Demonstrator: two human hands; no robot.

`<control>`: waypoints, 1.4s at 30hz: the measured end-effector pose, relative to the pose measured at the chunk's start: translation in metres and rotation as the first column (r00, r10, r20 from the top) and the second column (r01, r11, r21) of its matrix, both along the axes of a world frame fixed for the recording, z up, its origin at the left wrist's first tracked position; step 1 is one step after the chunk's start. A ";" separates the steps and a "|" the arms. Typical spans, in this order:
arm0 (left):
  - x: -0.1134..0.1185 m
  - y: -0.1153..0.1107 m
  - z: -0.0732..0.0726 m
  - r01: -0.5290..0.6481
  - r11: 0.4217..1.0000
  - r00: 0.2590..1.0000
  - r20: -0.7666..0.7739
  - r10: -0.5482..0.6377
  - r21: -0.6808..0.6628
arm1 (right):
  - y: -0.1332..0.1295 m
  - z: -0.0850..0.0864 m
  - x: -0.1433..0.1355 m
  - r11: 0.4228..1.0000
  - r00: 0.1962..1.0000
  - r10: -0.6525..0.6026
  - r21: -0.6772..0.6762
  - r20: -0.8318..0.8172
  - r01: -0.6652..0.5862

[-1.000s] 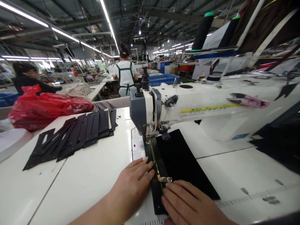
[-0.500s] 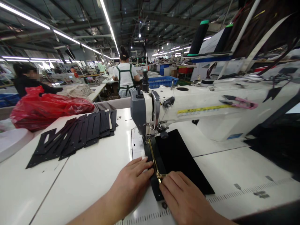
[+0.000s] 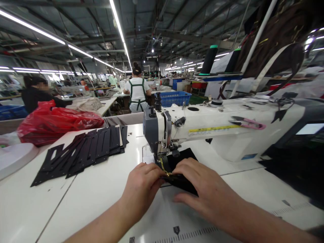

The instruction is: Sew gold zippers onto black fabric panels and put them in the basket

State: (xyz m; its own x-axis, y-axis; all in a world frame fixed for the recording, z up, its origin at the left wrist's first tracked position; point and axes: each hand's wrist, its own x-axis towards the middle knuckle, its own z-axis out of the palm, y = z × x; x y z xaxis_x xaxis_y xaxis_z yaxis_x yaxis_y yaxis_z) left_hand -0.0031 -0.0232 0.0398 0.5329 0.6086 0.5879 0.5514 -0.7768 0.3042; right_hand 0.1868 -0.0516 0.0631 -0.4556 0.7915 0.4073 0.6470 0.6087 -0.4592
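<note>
Under the needle area of a white sewing machine [image 3: 215, 121] lies a black fabric piece [image 3: 183, 184] with a gold zipper [image 3: 165, 171]. Its near end is lifted and folded up off the table. My left hand [image 3: 144, 184] pinches the left edge of the fabric beside the zipper. On the right side, my right hand [image 3: 202, 182] has its fingers over the fabric near the zipper, its thumb held apart below. The fingertips of both hands are close together in front of the presser foot, and part of the zipper is hidden by them.
Overlapping black slotted pieces [image 3: 83, 152] lie on the table's left, near a red plastic bag [image 3: 60, 119]. Pink-handled snips [image 3: 250, 124] rest on the machine arm. Black thread cones [image 3: 209, 60] stand behind. Two people [image 3: 137, 89] are farther back, near a blue crate [image 3: 173, 98].
Both hands have moved up towards the needle area. The near end of the fabric, flat before, is now raised and folded. The camera view has shifted slightly.
</note>
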 end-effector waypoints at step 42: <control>-0.002 0.001 -0.043 0.003 0.999 0.956 -0.294 0.006 0.031 | -0.018 -0.112 -0.005 0.965 0.984 -0.147 0.232 0.101 0.121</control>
